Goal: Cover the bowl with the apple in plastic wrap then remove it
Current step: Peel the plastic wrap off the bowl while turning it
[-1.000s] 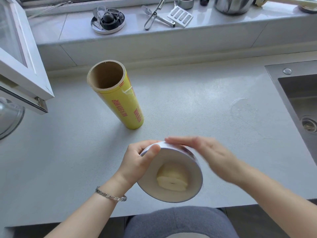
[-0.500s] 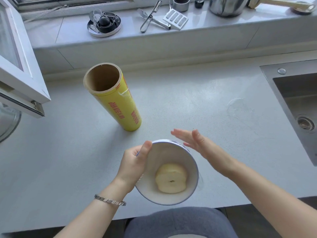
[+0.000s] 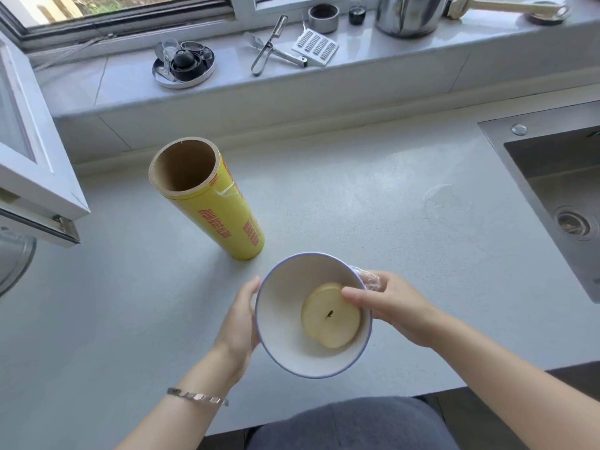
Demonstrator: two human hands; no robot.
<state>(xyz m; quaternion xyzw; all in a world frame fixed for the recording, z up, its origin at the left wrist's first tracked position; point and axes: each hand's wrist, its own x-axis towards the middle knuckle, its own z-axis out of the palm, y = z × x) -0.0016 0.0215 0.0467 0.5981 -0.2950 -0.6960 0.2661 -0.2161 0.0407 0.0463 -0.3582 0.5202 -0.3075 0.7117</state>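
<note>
Right hand pinches bunched plastic wrap against the rim of the bowl, left hand gripping its side; covering seemingly unfinished, removal pending.

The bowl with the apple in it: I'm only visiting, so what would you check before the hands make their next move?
1. Bowl steadied: the left hand holds the bowl by its left side. Ok.
2. Wrap in hand: the right hand grips bunched plastic wrap at the right rim. Ok.
3. Film stretched across the opening: it is too clear to see. Cannot tell.
4. Apple lying inside the bowl. Ok.
5. Roll standing apart from the bowl. Ok.
6. Bowl resting on the counter or lifted. Cannot tell.
</note>
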